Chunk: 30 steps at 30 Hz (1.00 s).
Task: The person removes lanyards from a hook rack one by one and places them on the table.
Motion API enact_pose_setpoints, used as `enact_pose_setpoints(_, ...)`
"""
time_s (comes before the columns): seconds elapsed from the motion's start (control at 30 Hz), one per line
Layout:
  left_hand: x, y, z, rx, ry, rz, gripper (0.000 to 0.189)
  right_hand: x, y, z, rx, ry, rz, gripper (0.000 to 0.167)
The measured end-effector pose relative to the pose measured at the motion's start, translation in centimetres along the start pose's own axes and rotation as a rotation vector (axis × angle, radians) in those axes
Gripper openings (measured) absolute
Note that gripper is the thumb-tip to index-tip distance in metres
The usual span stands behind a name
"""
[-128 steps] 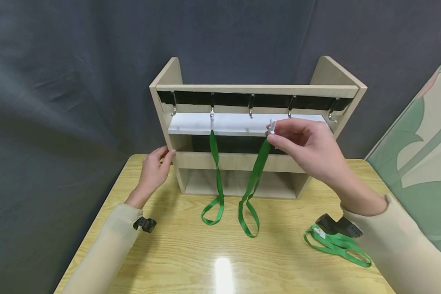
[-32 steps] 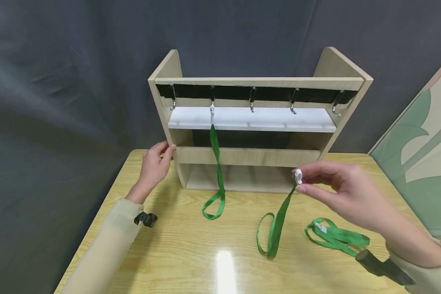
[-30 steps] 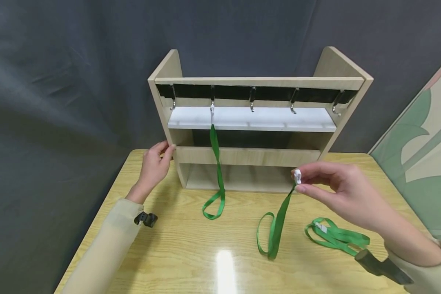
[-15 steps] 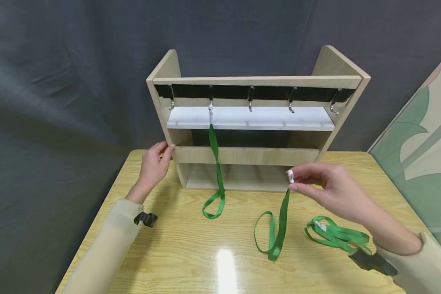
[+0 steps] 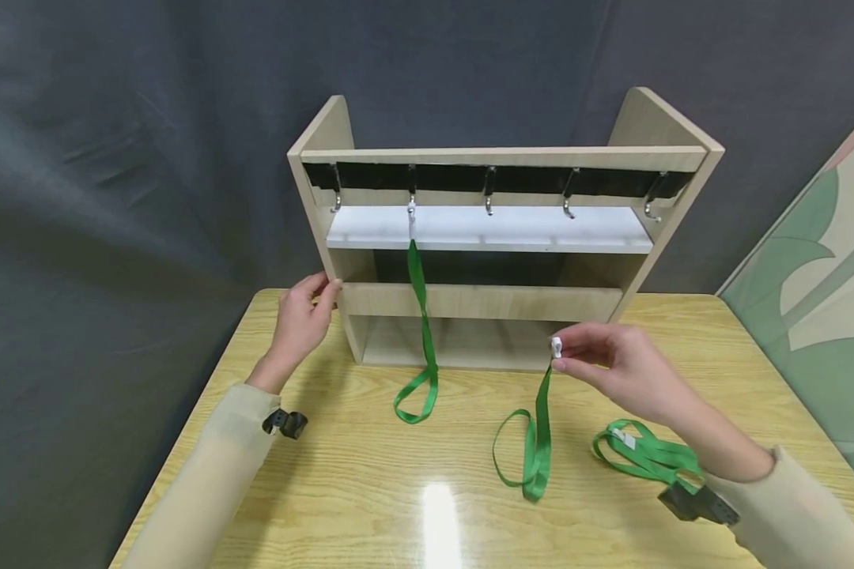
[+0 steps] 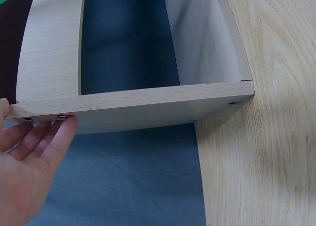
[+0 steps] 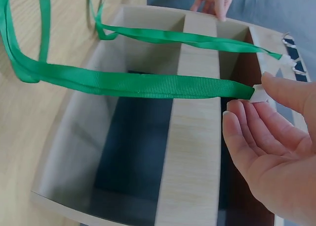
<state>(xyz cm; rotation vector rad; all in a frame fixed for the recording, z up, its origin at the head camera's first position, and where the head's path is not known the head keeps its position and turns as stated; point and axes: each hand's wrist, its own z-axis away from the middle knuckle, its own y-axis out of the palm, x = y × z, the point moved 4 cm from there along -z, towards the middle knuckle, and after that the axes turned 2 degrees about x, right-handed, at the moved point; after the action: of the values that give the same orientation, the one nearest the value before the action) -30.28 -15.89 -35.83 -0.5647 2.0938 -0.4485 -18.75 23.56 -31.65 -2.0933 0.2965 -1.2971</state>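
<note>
My right hand [image 5: 622, 367] pinches the white end piece [image 5: 557, 348] of a green lanyard [image 5: 543, 419] between thumb and fingers. Its strap hangs in front of the wooden rack and its loop reaches down near the table. At the rack's left side, my left hand [image 5: 302, 316] holds the edge of the side panel [image 6: 133, 98], thumb at the front and fingers on the outer face. A second green lanyard [image 5: 418, 292] hangs by its white end from the second hook from the left [image 5: 412, 188].
Another green lanyard [image 5: 648, 454] lies bundled on the table [image 5: 356, 490], partly behind my right forearm. The rack's black strip [image 5: 451, 175] carries several metal hooks above a white shelf [image 5: 498, 227]. A dark curtain [image 5: 149, 158] stands behind.
Over four seconds my right hand has lowered the lanyard from near hook height to before the rack's lower part. In the last second it has drifted left. My left hand keeps its place.
</note>
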Motion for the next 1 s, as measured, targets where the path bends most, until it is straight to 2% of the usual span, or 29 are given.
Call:
enact_pose_setpoints(0.63, -0.1, 0.0, 0.0, -0.004, -0.002, 0.007, 0.031, -3.4, 2.2, 0.4, 0.021, 0.113, -0.099, 0.019)
enact_pose_setpoints(0.87, -0.1, 0.1, 0.1, 0.002, -0.009, 0.012, 0.032, -4.3, 3.4, 1.4, 0.054, 0.139, -0.175, 0.020)
enact_pose_setpoints(1.0, -0.1, 0.0, 0.0, -0.001, -0.004, 0.013, 0.032, -5.0, 4.1, 2.0, 0.079, 0.186, -0.220, 0.021)
